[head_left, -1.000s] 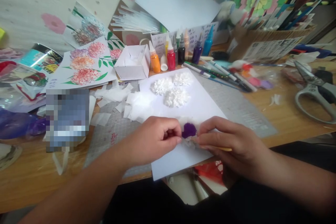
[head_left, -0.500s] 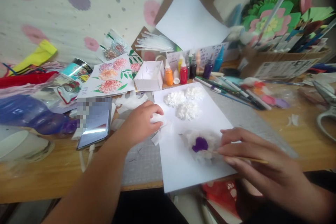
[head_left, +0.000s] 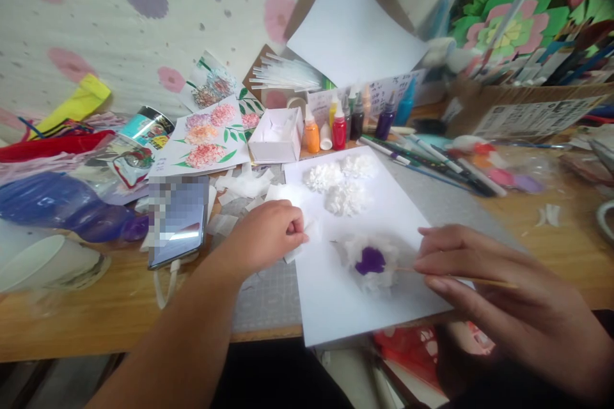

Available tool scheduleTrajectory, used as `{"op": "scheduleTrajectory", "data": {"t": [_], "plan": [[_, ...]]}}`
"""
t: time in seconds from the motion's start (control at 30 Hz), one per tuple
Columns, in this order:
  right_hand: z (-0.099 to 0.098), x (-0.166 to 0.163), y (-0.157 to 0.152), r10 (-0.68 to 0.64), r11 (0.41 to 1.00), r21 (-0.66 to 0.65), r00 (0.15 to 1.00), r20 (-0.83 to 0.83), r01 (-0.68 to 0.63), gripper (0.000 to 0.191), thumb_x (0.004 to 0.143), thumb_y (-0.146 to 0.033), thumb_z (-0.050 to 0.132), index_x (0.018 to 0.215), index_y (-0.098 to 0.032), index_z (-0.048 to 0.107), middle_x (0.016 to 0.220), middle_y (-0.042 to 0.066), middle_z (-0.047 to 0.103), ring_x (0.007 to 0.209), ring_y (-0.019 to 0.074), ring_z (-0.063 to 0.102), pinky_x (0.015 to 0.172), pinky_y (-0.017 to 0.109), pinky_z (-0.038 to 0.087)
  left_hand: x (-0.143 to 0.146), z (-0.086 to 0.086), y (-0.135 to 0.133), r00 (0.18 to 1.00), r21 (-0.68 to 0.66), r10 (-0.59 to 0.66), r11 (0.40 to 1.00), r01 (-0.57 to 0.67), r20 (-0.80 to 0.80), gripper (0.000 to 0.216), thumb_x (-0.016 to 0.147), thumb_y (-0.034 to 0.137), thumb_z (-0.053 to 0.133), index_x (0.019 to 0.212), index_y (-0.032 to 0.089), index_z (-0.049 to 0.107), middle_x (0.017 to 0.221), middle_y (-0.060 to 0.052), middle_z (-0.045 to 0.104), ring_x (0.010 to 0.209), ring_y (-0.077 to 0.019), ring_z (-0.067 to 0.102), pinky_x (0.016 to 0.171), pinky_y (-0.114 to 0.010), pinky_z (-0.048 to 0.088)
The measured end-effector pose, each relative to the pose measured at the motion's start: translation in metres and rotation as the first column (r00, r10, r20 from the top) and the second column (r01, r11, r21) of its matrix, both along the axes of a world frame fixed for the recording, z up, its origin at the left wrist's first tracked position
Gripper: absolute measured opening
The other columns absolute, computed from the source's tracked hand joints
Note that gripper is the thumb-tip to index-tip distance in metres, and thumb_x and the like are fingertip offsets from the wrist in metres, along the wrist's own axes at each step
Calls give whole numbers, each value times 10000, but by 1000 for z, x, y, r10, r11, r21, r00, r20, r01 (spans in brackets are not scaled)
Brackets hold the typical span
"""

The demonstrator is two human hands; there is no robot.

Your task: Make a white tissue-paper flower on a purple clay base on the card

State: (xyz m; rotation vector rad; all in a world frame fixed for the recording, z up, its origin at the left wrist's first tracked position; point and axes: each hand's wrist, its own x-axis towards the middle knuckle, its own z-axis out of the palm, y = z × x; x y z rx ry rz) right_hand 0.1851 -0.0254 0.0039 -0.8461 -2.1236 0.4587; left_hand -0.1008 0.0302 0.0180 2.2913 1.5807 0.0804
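Observation:
My right hand (head_left: 484,287) pinches a thin wooden stick (head_left: 470,280), its tip by a pool of dark purple paint (head_left: 370,261). The paint sits in a crumpled, pale, translucent piece (head_left: 350,255) on a white sheet of paper (head_left: 330,313). Over the sheet's left edge, my left hand (head_left: 271,236) is closed, thumb and forefinger pressed together on a small piece of white tissue paper (head_left: 314,229). Three fluffy white tissue clumps (head_left: 344,197) rest on the upper part of the sheet.
Paint bottles (head_left: 339,131) and a small white box (head_left: 275,137) stand at the back. A phone (head_left: 192,239) and loose tissue scraps (head_left: 244,184) lie left. Markers (head_left: 446,160) lie right, before a cardboard box (head_left: 542,108). A pale cup (head_left: 38,262) is far left.
My left hand has moved down a little, and its thumb and forefinger have closed together. The stick in my right hand has shifted slightly right. The whole view has shifted slightly.

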Motion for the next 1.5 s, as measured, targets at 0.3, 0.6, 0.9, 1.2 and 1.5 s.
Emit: {"op": "scheduleTrajectory", "data": {"t": [0.3,0.6,0.9,1.2,1.5], "plan": [[-7,-11,3,68,994,-85,998,2,-67,171,868,-168,570,995,-225,669,925,65,601,887,180,600,695,280,514,4,10,-6,960,18,-32,999,28,277,103,782,224,531,688,182,533,850,4,603,758,-133,528,702,-264,398],[-4,-11,3,138,974,-181,990,0,-136,161,868,-156,559,958,-217,677,939,64,585,897,179,548,762,322,461,27,8,-18,883,-250,-178,918,308,434,101,725,194,623,669,171,542,720,23,607,660,-100,544,609,-212,422],[-5,-10,3,134,971,-195,991,-19,-135,161,868,-166,566,966,-214,685,928,66,593,882,175,555,753,320,467,45,-4,-25,905,-194,-208,936,294,371,45,772,179,553,729,188,539,664,47,556,592,-80,484,538,-204,354],[7,-9,1,112,982,-142,989,-93,-124,130,840,-137,593,927,-176,681,900,64,609,865,181,597,860,366,473,49,-6,-26,904,-182,-215,937,297,371,94,755,172,596,770,207,510,681,77,535,598,-65,470,540,-187,344],[9,-14,1,142,986,-78,989,-50,-146,122,847,-116,575,911,-125,678,915,91,595,890,185,573,827,349,481,52,-11,-28,926,-122,-161,969,213,341,89,750,161,582,750,206,505,652,84,540,569,-58,476,507,-178,342]]}}
